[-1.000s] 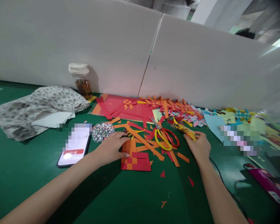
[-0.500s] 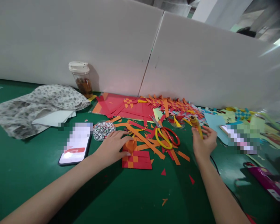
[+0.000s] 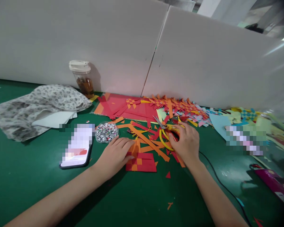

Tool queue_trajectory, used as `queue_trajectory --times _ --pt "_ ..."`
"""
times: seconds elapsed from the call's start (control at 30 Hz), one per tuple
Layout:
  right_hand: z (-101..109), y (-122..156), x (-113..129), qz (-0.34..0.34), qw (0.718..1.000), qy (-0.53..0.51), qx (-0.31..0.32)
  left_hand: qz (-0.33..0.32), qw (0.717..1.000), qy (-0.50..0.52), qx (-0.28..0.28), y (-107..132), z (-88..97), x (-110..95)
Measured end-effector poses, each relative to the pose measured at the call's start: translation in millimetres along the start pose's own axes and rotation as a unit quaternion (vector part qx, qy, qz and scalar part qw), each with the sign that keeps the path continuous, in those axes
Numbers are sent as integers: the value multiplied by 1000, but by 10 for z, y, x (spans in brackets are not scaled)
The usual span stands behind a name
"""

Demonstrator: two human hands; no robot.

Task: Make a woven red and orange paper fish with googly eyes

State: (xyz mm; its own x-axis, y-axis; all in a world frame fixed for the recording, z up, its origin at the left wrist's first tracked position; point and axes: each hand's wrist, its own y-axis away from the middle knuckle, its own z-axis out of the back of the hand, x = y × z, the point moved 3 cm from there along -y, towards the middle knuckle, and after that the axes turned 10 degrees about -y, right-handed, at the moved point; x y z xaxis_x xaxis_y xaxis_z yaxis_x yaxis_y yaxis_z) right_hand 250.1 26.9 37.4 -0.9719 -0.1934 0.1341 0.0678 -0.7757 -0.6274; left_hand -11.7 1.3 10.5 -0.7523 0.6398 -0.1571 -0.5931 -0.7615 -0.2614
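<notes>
My left hand [image 3: 115,156] is at a small red-and-orange woven paper piece [image 3: 145,162]. Its thumb rests by the weave, and its fingers are closed around orange paper strips [image 3: 135,148] rising from the far side. My right hand [image 3: 186,142] is curled over the handles of the scissors [image 3: 165,138], which have one yellow and one red loop. A slim yellow tube [image 3: 171,127] shows at its fingertips, tip to the left; the fingers hide most of it. Loose orange strips [image 3: 148,142] lie between the hands.
A round clear case of googly eyes [image 3: 107,132] and a phone [image 3: 77,146] lie left. Farther back are a lidded cup [image 3: 82,78], patterned cloth [image 3: 44,101], red sheets [image 3: 132,112] and woven paper pieces [image 3: 175,105]. A purple power bank [image 3: 272,184] and a black cable [image 3: 215,173] are right.
My right hand has moved left with the yellow tube, from right of the scissors to over their handles; the tube has tipped from upright to nearly level. My left hand stays at the woven paper.
</notes>
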Motion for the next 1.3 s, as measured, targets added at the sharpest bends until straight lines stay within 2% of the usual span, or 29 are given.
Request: queue_trajectory --times 0.07,0.17,0.27,0.43,0.63,0.77,0.93,1.1,1.3 --pt "1 49 335 99 990 -91 30 -3 1000 -11 3 23 -26 -11" --pt "-44 184 813 230 945 -194 128 -3 999 -27 -20 53 -62 -22" --pt "-121 312 1046 278 918 -225 170 -3 998 -40 -48 75 -91 -28" --pt "-215 398 1037 280 916 -223 180 -14 996 -71 -56 99 -97 -34" --pt "-214 411 1034 277 917 -215 190 -14 997 -64 -38 120 -104 -16" --pt "-220 415 1041 273 919 -216 186 -14 997 -57 -46 117 -96 -4" --pt "-229 410 1037 272 917 -218 195 -22 996 -60 -68 113 -20 14" --pt "-202 392 1022 272 915 -223 199 35 993 -94 -56 125 79 90" --pt "-190 361 992 258 914 -229 214 27 998 -32 -37 136 141 107"
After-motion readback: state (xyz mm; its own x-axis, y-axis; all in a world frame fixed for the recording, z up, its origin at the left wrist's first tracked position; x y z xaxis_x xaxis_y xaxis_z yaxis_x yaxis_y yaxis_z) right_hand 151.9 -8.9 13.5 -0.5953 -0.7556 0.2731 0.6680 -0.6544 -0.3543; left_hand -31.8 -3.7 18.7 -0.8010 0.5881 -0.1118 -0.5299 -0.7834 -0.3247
